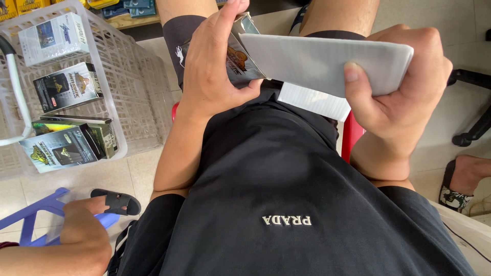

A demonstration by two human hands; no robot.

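A small printed box (240, 56) is clasped in the left hand (209, 66); a white insert (327, 61), pinched by the right hand (404, 97), is partly entered, not seated.

The person wears a black short-sleeved shirt (286, 204) with pale lettering, black shorts (176, 36) bearing a small white mark, and possibly a dark sandal (452, 191).

the left hand (212, 61) holds a small printed carton (239, 59) above the person's lap; just to its right the right hand (404, 97) holds a flat tray insert (322, 61), its end touching the carton's open mouth. to the left on the floor stands a plastic basket (138, 97) with four boxes (66, 87) in it. another person's hand (84, 225) lies at lower left, beside a sandal (116, 202).
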